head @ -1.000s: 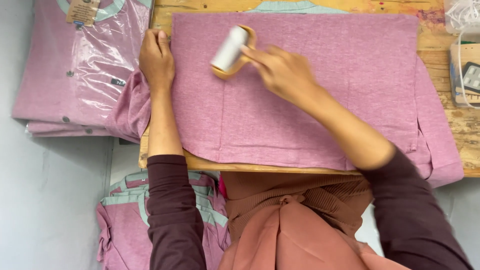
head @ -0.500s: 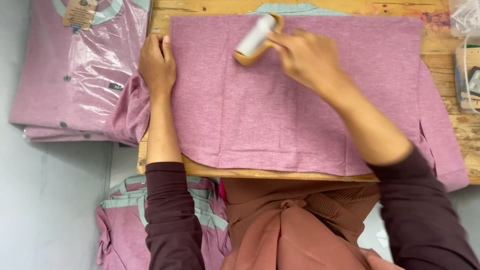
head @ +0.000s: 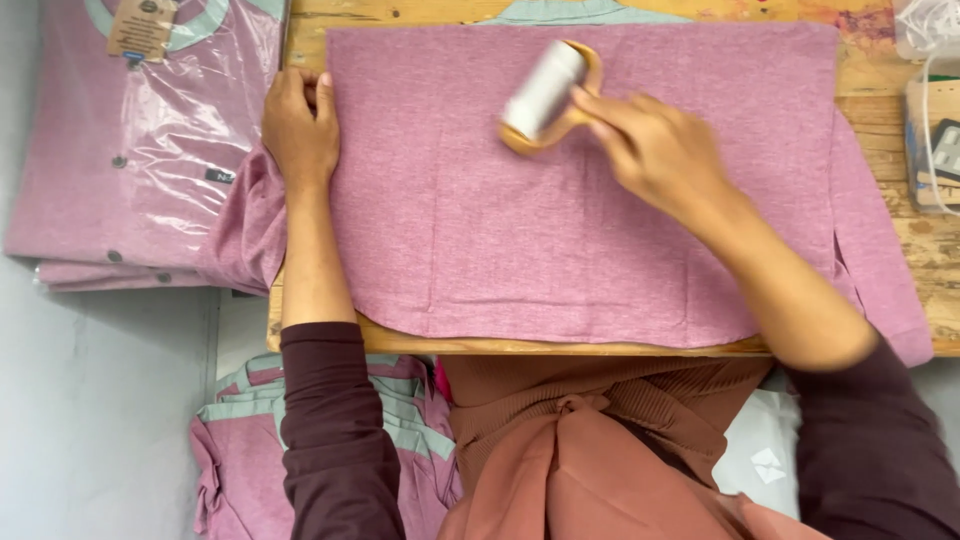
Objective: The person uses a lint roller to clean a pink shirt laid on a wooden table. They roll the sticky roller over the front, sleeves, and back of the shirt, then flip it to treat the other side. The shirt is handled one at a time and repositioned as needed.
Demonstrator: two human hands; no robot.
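A pink shirt (head: 560,230) lies flat, back side up, on a wooden table (head: 310,30). My right hand (head: 655,150) grips the wooden handle of a white lint roller (head: 545,90), which rests on the upper middle of the shirt. My left hand (head: 300,125) presses flat on the shirt's left edge, fingers together, holding the fabric down.
A stack of folded pink shirts in clear plastic bags (head: 130,150) sits to the left of the table. More pink shirts (head: 240,450) lie below the table edge at the lower left. A box with white cords (head: 935,130) stands at the right edge.
My right hand has carried the lint roller to the right and up across the shirt, then slightly back down. The left hand has stayed on the shirt's left edge.
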